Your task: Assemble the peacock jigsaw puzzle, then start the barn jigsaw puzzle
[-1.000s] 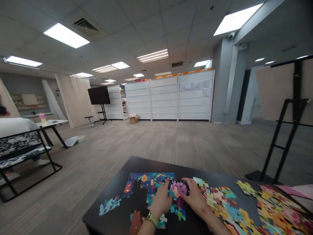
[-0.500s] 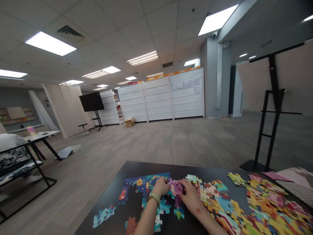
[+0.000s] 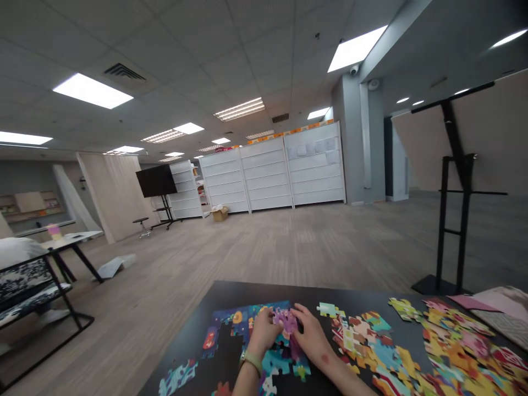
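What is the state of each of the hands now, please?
Left hand: at the left side of the purple puzzle part; grip cannot be told.
Right hand: curved at that part's right side; grip cannot be told.

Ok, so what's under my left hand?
Blue puzzle shows around your left hand, with purple pieces by its fingers. Whatever lies directly beneath is covered, so I can't tell.

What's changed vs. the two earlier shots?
The purple cartoon puzzle section has shifted left against the dark-blue underwater puzzle section. The bare right hand moved left with it. No visible release; exact finger contact is unclear. The camera view also shifted.

Unchanged: the bare left hand at the purple section's left side, and the multicoloured puzzle pieces at right.
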Action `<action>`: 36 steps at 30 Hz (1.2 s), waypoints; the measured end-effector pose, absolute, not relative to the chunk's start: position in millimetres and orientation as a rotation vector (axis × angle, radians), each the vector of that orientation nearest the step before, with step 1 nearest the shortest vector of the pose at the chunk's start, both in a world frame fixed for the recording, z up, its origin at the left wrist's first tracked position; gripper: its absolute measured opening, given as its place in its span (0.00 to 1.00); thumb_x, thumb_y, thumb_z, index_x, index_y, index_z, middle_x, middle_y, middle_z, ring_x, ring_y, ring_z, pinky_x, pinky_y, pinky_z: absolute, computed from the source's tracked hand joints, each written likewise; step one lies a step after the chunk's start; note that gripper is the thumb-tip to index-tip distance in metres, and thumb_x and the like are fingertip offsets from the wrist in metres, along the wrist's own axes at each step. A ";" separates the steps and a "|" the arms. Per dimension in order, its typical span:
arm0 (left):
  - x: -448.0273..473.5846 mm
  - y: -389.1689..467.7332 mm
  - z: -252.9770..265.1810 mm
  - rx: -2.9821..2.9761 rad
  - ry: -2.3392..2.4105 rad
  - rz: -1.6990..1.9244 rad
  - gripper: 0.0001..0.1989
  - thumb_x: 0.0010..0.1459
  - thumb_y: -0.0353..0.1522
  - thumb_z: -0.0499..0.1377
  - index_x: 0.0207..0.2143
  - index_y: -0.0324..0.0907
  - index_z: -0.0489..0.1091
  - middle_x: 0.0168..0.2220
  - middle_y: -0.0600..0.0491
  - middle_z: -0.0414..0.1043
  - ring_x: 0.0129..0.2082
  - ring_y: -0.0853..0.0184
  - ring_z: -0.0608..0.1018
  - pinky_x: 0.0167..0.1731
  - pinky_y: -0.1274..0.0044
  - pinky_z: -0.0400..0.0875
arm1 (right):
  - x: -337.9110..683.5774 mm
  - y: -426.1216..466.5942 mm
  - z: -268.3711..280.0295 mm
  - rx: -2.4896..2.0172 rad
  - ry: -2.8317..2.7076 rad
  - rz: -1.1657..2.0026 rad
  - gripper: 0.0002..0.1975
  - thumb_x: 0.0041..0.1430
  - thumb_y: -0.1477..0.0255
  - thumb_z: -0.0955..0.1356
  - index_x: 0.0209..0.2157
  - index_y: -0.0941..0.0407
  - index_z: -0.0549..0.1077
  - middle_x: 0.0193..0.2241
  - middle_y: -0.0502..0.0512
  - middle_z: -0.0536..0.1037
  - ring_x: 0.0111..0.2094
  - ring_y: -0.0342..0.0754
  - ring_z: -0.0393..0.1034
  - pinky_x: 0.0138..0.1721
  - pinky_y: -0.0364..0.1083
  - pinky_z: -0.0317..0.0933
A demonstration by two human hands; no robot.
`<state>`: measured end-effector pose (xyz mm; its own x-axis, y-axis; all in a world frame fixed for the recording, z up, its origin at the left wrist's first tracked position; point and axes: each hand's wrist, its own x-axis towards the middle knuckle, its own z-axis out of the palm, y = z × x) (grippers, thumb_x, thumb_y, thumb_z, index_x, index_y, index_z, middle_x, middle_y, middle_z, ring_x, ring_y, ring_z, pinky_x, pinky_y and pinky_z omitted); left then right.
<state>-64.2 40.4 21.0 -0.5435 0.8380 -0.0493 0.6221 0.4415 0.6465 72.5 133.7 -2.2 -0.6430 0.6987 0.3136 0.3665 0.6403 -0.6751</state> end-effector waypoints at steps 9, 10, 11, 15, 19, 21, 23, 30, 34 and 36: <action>-81.3 -3.5 34.1 1.409 2.502 0.870 0.28 0.57 0.35 0.60 0.60 0.38 0.67 0.58 0.42 0.71 0.61 0.51 0.67 0.63 0.63 0.56 | 78.7 132.5 -5.2 -0.741 -2.493 0.700 0.26 0.56 0.64 0.68 0.56 0.57 0.76 0.64 0.66 0.67 0.65 0.59 0.61 0.65 0.56 0.53; -84.5 -9.3 33.2 1.452 2.479 0.858 0.30 0.56 0.37 0.62 0.61 0.40 0.67 0.60 0.43 0.69 0.63 0.51 0.66 0.64 0.63 0.53 | 82.3 130.8 -4.7 -0.730 -2.523 0.689 0.28 0.57 0.60 0.68 0.58 0.56 0.74 0.66 0.65 0.64 0.66 0.61 0.58 0.66 0.57 0.52; -87.4 -14.8 31.7 1.491 2.453 0.842 0.31 0.54 0.40 0.63 0.60 0.43 0.68 0.61 0.44 0.68 0.63 0.51 0.65 0.65 0.64 0.52 | 85.8 129.1 -3.9 -0.724 -2.557 0.674 0.31 0.57 0.57 0.68 0.59 0.55 0.73 0.67 0.64 0.61 0.67 0.62 0.56 0.66 0.59 0.51; -91.9 -30.1 23.2 1.578 2.400 0.789 0.38 0.49 0.51 0.66 0.60 0.49 0.69 0.66 0.46 0.63 0.67 0.49 0.60 0.67 0.59 0.47 | 97.0 123.1 1.0 -0.838 -2.632 0.598 0.31 0.56 0.57 0.68 0.61 0.51 0.71 0.66 0.63 0.64 0.67 0.64 0.56 0.64 0.64 0.51; -89.0 -32.7 18.3 1.624 2.403 0.773 0.42 0.43 0.56 0.69 0.61 0.55 0.68 0.69 0.48 0.57 0.69 0.46 0.56 0.67 0.54 0.41 | 102.8 114.1 3.0 -0.897 -2.666 0.561 0.31 0.52 0.60 0.69 0.59 0.50 0.72 0.63 0.61 0.69 0.65 0.66 0.58 0.62 0.63 0.53; -87.9 -32.5 18.3 1.640 2.401 0.771 0.41 0.44 0.55 0.68 0.61 0.56 0.68 0.69 0.48 0.57 0.69 0.46 0.56 0.67 0.53 0.40 | 101.3 108.6 3.2 -0.900 -2.664 0.572 0.31 0.51 0.62 0.69 0.58 0.51 0.73 0.63 0.61 0.69 0.65 0.66 0.58 0.62 0.63 0.53; -87.7 -32.7 19.2 1.651 2.398 0.766 0.38 0.47 0.54 0.67 0.60 0.56 0.68 0.69 0.48 0.57 0.69 0.46 0.56 0.66 0.53 0.41 | 97.8 105.0 4.2 -0.895 -2.647 0.619 0.29 0.51 0.64 0.68 0.57 0.53 0.74 0.62 0.62 0.70 0.64 0.65 0.59 0.63 0.61 0.53; -88.9 -35.0 20.7 1.685 2.394 0.732 0.35 0.52 0.50 0.65 0.61 0.55 0.67 0.69 0.48 0.57 0.69 0.48 0.55 0.67 0.55 0.40 | 112.2 114.2 20.5 -0.787 -2.696 0.839 0.38 0.47 0.68 0.70 0.63 0.57 0.68 0.65 0.63 0.66 0.67 0.59 0.56 0.67 0.54 0.49; -89.5 -35.1 19.4 1.692 2.398 0.733 0.33 0.53 0.51 0.64 0.60 0.55 0.68 0.69 0.48 0.57 0.69 0.47 0.56 0.66 0.53 0.41 | 134.3 115.9 30.7 -0.663 -2.809 1.085 0.51 0.36 0.69 0.77 0.66 0.48 0.63 0.70 0.59 0.56 0.71 0.63 0.44 0.68 0.59 0.44; -90.0 -35.0 18.5 1.700 2.400 0.733 0.32 0.54 0.52 0.63 0.60 0.55 0.68 0.69 0.48 0.57 0.69 0.47 0.56 0.66 0.52 0.42 | 138.7 113.8 35.4 -0.673 -2.819 1.096 0.51 0.37 0.68 0.77 0.66 0.47 0.62 0.70 0.59 0.55 0.71 0.62 0.44 0.68 0.59 0.43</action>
<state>-90.0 -35.0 18.5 -0.3669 0.9121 0.1828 0.8587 0.2564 0.4438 138.7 113.8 35.4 -0.9047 0.4105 -0.1140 0.3798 0.6556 -0.6526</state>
